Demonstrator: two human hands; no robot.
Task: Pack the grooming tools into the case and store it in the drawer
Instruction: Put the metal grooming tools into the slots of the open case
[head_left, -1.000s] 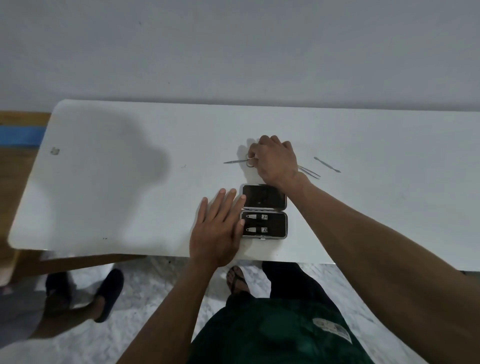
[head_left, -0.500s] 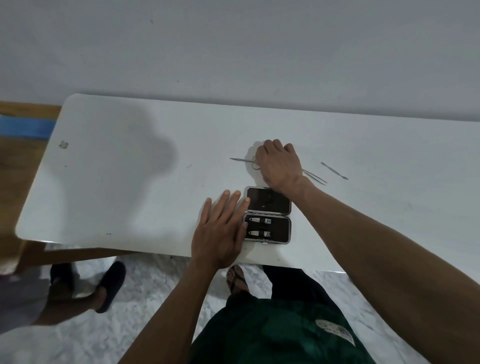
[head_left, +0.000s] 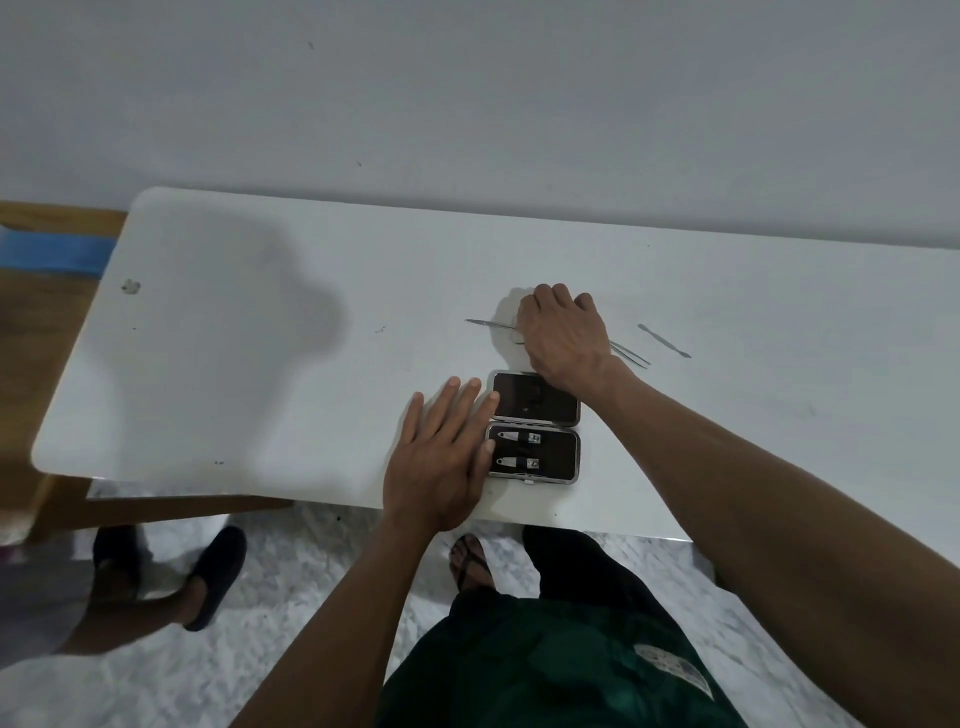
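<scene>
A small black grooming case (head_left: 535, 426) lies open on the white table (head_left: 260, 338) near its front edge. Two nail clippers (head_left: 517, 449) sit strapped in its near half; the far half looks bare. My left hand (head_left: 441, 457) rests flat on the table, fingers spread, touching the case's left side. My right hand (head_left: 563, 338) is curled down over small scissors (head_left: 491, 326) just behind the case; the blades stick out to the left. Tweezers (head_left: 631, 356) poke out from under that hand on the right. A thin metal pusher (head_left: 665, 340) lies further right.
The wall runs close behind the table. A wooden surface with blue tape (head_left: 52, 254) adjoins the table's left end. Another person's feet in dark shoes (head_left: 208, 577) stand on the marble floor at the lower left. My own legs and a sandalled foot (head_left: 470, 564) are below the table edge.
My right hand has stayed curled over the scissors with fingers tightening slightly. My left hand and the case have not moved; the view has shifted a little.
</scene>
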